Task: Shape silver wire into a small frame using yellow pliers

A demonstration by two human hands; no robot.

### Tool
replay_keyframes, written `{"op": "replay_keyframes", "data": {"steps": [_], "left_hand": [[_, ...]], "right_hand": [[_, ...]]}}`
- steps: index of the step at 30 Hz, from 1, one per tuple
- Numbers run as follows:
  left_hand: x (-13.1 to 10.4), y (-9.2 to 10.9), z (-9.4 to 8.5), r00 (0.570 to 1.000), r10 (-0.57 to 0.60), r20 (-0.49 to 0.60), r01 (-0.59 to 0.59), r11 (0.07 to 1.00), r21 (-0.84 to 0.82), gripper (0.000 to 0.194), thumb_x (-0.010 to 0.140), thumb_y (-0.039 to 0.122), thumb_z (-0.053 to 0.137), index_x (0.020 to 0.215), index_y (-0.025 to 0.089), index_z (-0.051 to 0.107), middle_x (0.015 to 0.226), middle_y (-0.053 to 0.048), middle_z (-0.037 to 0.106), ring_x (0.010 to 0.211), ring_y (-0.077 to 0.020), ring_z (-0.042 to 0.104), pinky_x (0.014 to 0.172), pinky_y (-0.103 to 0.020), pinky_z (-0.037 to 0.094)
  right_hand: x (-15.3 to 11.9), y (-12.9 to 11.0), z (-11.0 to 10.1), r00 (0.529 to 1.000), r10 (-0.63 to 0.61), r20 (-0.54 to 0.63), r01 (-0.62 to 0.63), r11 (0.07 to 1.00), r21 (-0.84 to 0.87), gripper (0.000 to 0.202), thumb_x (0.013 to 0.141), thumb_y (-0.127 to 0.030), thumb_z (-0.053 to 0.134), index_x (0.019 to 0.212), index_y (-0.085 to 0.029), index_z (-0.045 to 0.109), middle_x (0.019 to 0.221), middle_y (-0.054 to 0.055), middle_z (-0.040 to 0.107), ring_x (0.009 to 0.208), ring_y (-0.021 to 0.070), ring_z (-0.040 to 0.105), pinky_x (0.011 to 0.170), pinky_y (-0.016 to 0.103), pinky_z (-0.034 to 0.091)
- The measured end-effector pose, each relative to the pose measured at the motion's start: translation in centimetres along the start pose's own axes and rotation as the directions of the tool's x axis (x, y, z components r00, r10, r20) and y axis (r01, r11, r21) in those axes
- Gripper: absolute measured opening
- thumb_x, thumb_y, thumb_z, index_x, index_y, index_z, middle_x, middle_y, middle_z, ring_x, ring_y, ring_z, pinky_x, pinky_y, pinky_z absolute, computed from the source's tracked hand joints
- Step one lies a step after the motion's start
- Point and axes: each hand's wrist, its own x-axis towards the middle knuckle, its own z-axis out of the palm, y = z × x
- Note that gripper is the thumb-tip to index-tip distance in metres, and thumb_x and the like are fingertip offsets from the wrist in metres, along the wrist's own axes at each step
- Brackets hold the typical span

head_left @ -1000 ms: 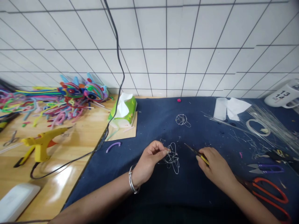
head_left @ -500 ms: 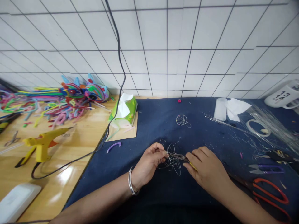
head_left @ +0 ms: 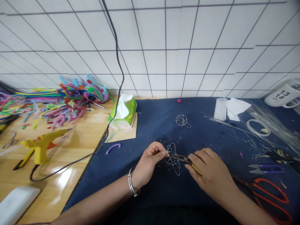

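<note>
Wire [head_left: 173,162]: grip of left hand [head_left: 150,162], thumb against fingers.
Pliers [head_left: 184,159]: grip of right hand [head_left: 207,167], knuckles up, fingers curled.

Thin, silvery metal in the wire frame [head_left: 172,161] at near centre; darker, duller metal in the pliers [head_left: 184,159], with smooth yellow plastic on the grip [head_left: 196,168]. Polished metal in the bracelet [head_left: 131,184]. Underneath, matt navy cloth [head_left: 150,122] (almost without shine beside the wood). To the left, glossy wood in the tabletop [head_left: 78,142], smooth yellow plastic in the glue gun [head_left: 41,147], fuzzy pile on the pipe cleaners [head_left: 60,119]. Soft white paper in the tissue [head_left: 124,105]; smooth white on the far-right mug [head_left: 276,96].
</note>
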Motion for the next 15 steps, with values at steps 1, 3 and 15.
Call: {"op": "replay_keyframes", "data": {"steps": [1,3,15], "left_hand": [[0.0,0.1,0.0,0.999,0.032,-0.013,-0.031,0.999,0.039,0.007,0.078,0.019,0.059,0.077,0.015,0.053,0.073,0.0,0.056,0.069,-0.0113,0.049,0.068,-0.024,0.037],[0.0,0.2,-0.1,0.998,0.065,-0.028,-0.062,0.994,0.094,0.006,0.078,0.019,0.059,0.077,0.016,0.054,0.072,0.001,0.054,0.067,-0.0108,0.047,0.066,-0.024,0.036],[-0.3,-0.4,0.2,0.998,-0.024,-0.056,0.023,1.0,-0.012,0.009,0.077,0.021,0.06,0.079,0.016,0.053,0.071,0.001,0.052,0.063,-0.0094,0.046,0.061,-0.022,0.036]], "right_hand": [[0.0,0.2,-0.1,1.0,0.001,-0.009,-0.001,1.0,0.006,0.02,0.084,-0.029,0.046,0.093,-0.018,0.059,0.083,0.008,0.057,0.079,0.0199,0.048,0.072,0.035,0.036],[-0.1,0.5,-0.3,0.999,-0.001,-0.035,0.001,1.0,0.004,0.019,0.084,-0.029,0.046,0.093,-0.018,0.059,0.082,0.008,0.057,0.079,0.0197,0.049,0.072,0.035,0.036],[0.6,-0.9,-0.1,0.996,0.011,-0.086,-0.023,0.99,-0.141,0.023,0.084,-0.028,0.047,0.101,-0.017,0.058,0.094,0.01,0.058,0.095,0.026,0.046,0.08,0.04,0.034]]}}
